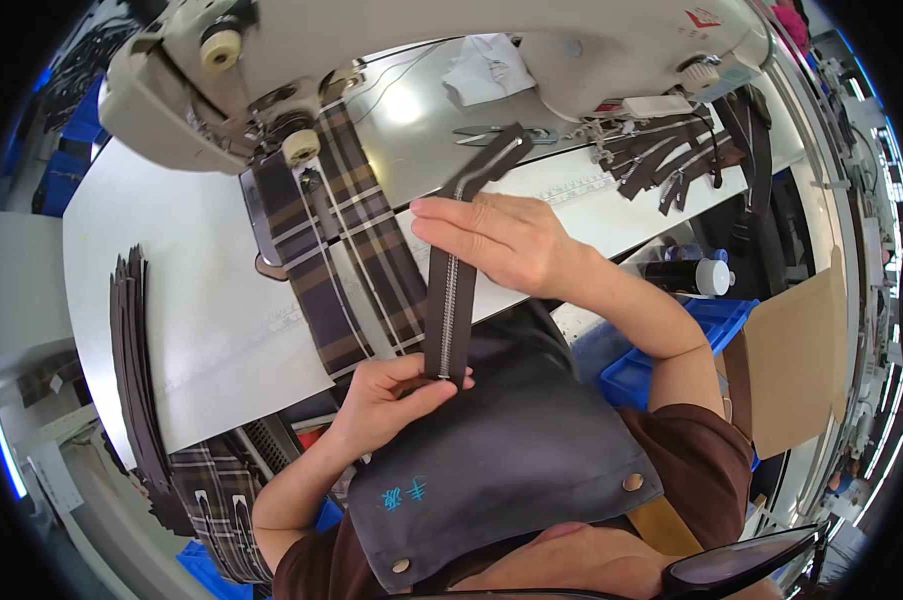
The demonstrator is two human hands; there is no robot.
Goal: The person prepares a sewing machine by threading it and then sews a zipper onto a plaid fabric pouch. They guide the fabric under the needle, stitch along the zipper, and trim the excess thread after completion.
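A dark brown zipper [452, 300] with metal teeth stretches between my two hands, in front of the sewing machine. My left hand [392, 400] pinches its lower end between thumb and fingers. Higher up, my right hand [507, 240] grips the same zipper, its fingers reaching across the tape. The zipper's top end bends away to the upper right beyond that hand. Just left of the zipper, a brown and black plaid fabric piece [347, 240] with pale lengthwise strips lies under the machine's needle area and runs down toward the table's near edge.
The sewing machine [412, 50] spans the back of the white table [202, 350]. Zippers hang over the table's left edge in a stack [132, 340]; more zippers [672, 160] lie at the right. Thread snips [532, 135] and a white cloth [487, 70] rest behind. A cardboard box [787, 360] stands right.
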